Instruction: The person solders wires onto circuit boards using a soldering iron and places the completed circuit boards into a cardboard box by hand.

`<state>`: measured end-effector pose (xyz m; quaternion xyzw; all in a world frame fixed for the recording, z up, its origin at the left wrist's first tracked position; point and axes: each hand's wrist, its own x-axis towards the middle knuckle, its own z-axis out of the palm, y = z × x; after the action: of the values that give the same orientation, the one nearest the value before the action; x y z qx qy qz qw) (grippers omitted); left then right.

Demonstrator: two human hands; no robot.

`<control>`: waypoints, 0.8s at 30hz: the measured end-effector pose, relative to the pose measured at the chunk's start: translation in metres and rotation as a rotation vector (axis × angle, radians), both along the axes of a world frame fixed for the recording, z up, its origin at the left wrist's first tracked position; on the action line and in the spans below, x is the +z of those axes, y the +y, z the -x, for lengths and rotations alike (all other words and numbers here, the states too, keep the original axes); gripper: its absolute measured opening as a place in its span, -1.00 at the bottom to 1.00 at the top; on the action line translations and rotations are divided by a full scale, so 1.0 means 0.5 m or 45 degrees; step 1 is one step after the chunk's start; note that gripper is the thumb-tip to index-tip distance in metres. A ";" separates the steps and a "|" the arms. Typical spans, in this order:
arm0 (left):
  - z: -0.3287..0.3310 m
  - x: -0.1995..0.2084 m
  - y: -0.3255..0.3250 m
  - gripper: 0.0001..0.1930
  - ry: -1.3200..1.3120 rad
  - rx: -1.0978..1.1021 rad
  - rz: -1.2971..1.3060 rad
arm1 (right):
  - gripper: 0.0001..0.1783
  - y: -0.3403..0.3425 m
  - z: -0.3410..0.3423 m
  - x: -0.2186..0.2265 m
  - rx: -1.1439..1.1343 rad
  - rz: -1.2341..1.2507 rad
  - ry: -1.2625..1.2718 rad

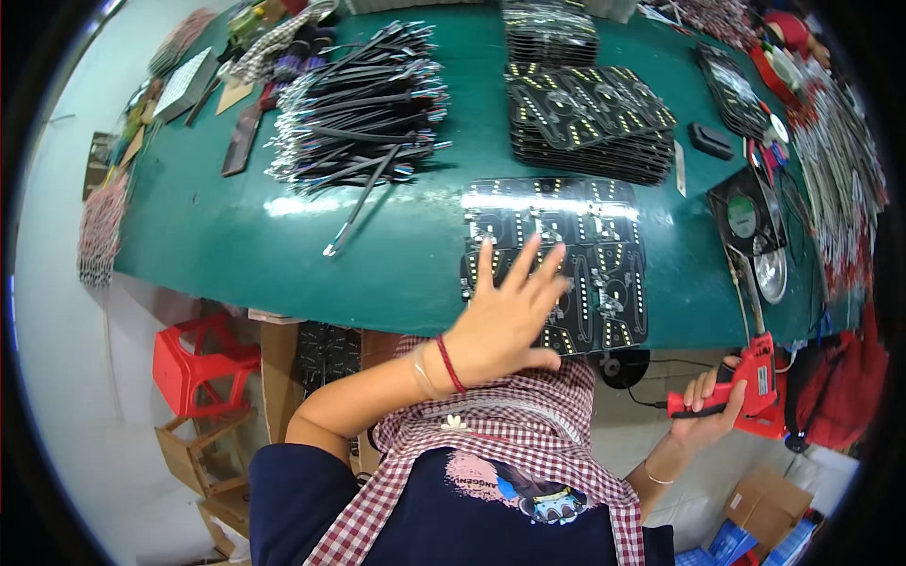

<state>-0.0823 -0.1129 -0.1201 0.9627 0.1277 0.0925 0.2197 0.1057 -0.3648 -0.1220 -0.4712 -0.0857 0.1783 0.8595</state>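
My left hand (505,321) hovers over a black circuit board panel (613,274) with its fingers spread and nothing in them. The panel lies at the table's near edge and is dotted with small yellowish-white components. Its lower left part is hidden by my hand. At the right, my right hand (706,410) is wrapped round the handle of a red soldering gun (758,377). The gun's long metal nose points away from me, beside a small black fan (744,215) and a shiny metal dish (771,274).
Stacked circuit board panels (595,108) stand behind the single panel. A heap of black cables (363,118) with stripped ends covers the green table (217,245) at left centre, one cable sticking out toward me. Bundled wires (840,179) line the right edge. A red stool (203,368) stands below left.
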 end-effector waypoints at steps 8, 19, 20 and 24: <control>0.084 -0.014 0.364 -0.76 0.075 0.816 -0.675 | -0.58 0.014 0.001 0.012 0.004 0.024 -0.010; 0.061 0.002 0.436 -0.81 -0.134 0.447 -0.616 | -0.57 0.044 0.016 0.020 0.039 0.039 -0.037; 0.067 -0.001 0.452 -0.89 -0.256 0.318 -0.700 | -0.57 0.047 0.017 0.024 0.041 0.040 -0.039; 0.095 0.066 0.487 -0.95 -0.800 0.548 -0.107 | -0.57 0.046 0.022 0.033 0.000 0.068 -0.057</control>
<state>-0.1299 0.1305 -0.0869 0.8468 0.2494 0.4322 0.1840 0.0944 -0.3421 -0.1054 -0.4979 -0.1002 0.1698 0.8446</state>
